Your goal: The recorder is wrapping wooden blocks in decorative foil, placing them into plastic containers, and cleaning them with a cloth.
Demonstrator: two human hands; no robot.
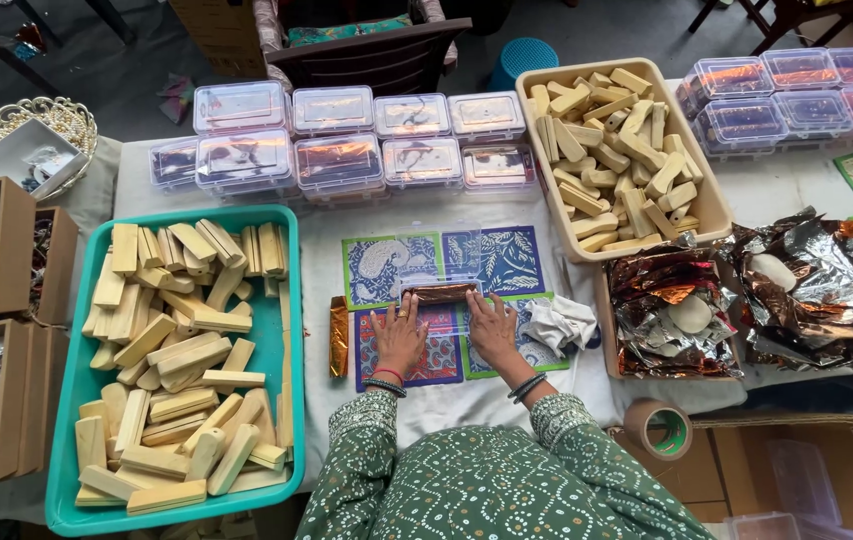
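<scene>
My left hand [399, 338] and my right hand [492, 328] press flat on a clear plastic box [437, 300] that lies on patterned blue, red and green printed cards [507, 262]. Inside the box sits a bar wrapped in copper foil [437, 293]. The box's clear lid [437, 255] stands open behind it. Both hands rest on the box's near edge, fingers spread forward. A second foil-wrapped bar [339, 336] lies just left of my left hand. A crumpled white cloth [559, 324] lies right of my right hand.
A teal tray [289, 300] of pale wooden blocks sits at left. A beige bin [707, 200] of similar blocks is at upper right. Rows of closed clear boxes [337, 135] line the back. Copper foil sheets [817, 275], a tape roll [659, 428] and cardboard boxes [7, 250] surround.
</scene>
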